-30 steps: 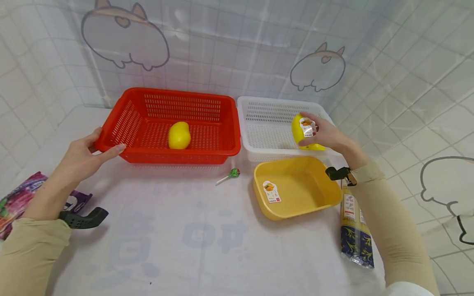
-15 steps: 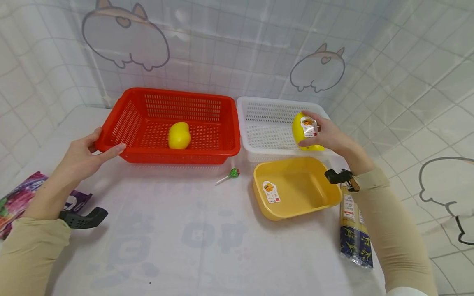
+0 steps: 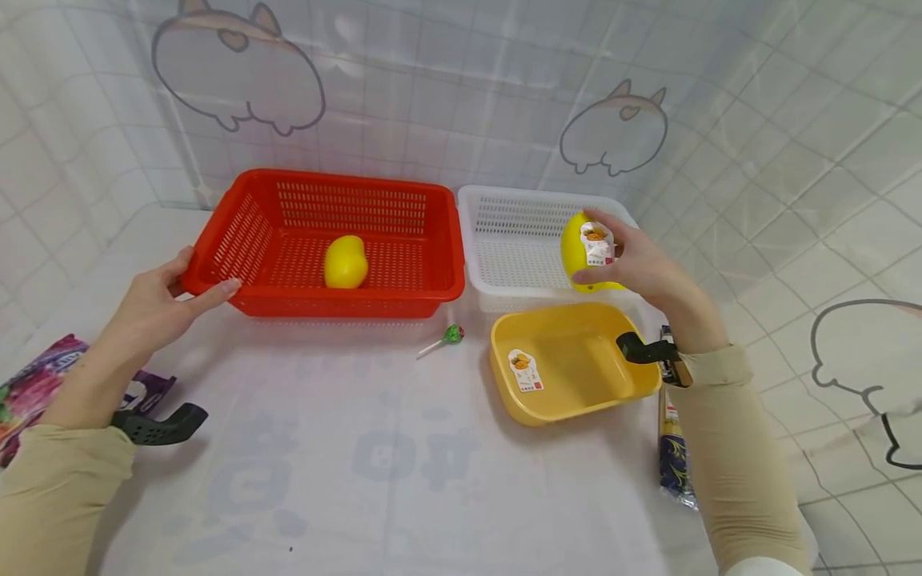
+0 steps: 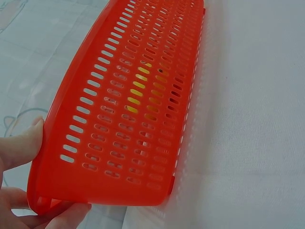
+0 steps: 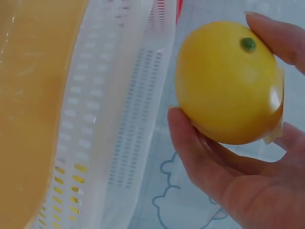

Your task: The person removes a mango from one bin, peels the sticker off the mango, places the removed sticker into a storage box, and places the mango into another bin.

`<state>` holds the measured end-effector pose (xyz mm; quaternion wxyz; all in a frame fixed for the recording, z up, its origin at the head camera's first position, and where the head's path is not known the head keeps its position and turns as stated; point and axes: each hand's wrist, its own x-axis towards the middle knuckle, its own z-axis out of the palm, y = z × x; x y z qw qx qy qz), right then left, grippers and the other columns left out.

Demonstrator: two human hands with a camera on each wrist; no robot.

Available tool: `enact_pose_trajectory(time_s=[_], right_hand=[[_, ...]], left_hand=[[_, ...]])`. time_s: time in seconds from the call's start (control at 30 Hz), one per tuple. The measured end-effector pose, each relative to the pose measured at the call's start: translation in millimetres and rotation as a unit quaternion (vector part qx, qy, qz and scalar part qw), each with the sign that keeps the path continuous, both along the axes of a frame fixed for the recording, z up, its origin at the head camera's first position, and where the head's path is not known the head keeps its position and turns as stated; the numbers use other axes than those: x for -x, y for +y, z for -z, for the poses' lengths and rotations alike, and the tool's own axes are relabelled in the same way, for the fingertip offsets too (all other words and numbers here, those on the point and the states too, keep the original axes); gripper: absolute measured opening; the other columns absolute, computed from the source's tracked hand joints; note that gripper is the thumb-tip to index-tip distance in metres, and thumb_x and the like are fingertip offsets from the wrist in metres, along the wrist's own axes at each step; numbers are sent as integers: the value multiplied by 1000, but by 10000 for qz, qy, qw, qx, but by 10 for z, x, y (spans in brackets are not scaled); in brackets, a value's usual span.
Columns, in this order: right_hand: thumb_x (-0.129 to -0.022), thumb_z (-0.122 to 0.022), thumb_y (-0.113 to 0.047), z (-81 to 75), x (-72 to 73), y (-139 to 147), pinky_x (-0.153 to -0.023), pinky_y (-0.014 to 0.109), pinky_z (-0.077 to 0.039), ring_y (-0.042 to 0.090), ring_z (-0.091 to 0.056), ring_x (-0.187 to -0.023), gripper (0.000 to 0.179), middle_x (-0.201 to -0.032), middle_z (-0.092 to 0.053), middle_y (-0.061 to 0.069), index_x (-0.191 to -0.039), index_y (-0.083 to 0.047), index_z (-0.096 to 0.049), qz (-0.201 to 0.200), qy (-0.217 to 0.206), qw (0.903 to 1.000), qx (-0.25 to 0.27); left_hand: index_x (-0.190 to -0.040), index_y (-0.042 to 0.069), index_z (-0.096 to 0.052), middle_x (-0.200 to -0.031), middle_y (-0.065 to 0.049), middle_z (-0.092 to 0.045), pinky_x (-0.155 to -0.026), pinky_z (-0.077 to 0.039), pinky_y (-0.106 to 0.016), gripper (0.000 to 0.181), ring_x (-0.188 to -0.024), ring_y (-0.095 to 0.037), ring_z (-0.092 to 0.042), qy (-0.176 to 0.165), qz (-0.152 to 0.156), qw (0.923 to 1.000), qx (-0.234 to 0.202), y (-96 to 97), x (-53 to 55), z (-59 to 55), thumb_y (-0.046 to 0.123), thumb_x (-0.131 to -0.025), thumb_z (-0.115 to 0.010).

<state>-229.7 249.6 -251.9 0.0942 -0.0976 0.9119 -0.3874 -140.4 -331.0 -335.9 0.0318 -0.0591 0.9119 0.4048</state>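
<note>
My right hand [image 3: 630,260] holds a yellow toy mango [image 3: 575,254] with a fruit-picture label over the white basket [image 3: 504,298]. In the right wrist view, the fingers and thumb curl round the mango [image 5: 224,86], whose green stem spot shows. Below that hand another yellow thing lies in the white basket, mostly hidden; yellow also shows through the slots. With my left hand [image 3: 154,308] I grip the left front corner of the red basket [image 3: 346,304], its rim between thumb and fingers. Another yellow mango [image 3: 346,262] lies inside the red basket.
A yellow tub [image 3: 576,360] with a similar label stands in front of the white basket. Between them and the red basket lies a green lollipop [image 3: 452,334]. At right, a noodle packet [image 3: 673,464] is partly under my arm; a purple bag [image 3: 54,368] lies at left.
My right hand has lifted the mango slightly and shifted a little left. The right forearm now covers more of the noodle packet. My left hand stays on the red basket.
</note>
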Motion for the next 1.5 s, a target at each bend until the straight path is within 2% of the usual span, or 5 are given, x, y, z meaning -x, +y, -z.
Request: enact_pose_trajectory(time_s=[0.5,0.73,0.93,1.27,1.5], right_hand=[[-81,-85,-19,79,-239,-103,-84,21,-51,24,-54,-103,98,-134,-52,7,-157,-37,-27,126,146,9998,111],[-79,-86,-19,158,-385,-180,-80,21,-52,23,-55,-101,97,-139,-51,3,-157,-33,-30,106,607,9981,-31],[-80,-84,-18,170,-549,-261,-82,24,-51,25,-53,-105,97,-140,-50,5,-157,-36,-28,61,400,9989,235],[-79,-86,-25,193,-724,-471,-88,34,-53,26,-55,-114,98,-142,-49,3,-156,-41,-28,-246,124,9988,393],[-78,-87,-24,259,-830,-680,-94,39,-55,25,-53,-122,100,-152,-42,-2,-155,-45,-27,-437,-124,9972,601]], left_hand=[[-157,13,15,-157,-35,-21,-82,-43,-40,101,-134,-52,-27,-47,68,9999,-58,-25,35,-9,60,-96,-51],[-156,11,15,-158,-36,-18,-85,-45,-49,99,-134,-53,-25,-37,50,10000,-48,-9,20,-16,58,-98,-50],[-156,9,15,-160,-36,-12,-98,-37,-71,97,-136,-54,-22,-18,46,10000,-81,14,9,-21,56,-99,-48],[-156,10,15,-159,-36,-15,-89,-46,-58,98,-135,-54,-24,-3,61,10000,-19,7,7,-16,56,-99,-49],[-156,10,15,-159,-36,-16,-95,-40,-68,98,-135,-54,-24,5,85,10000,-40,2,16,-6,57,-99,-48]])
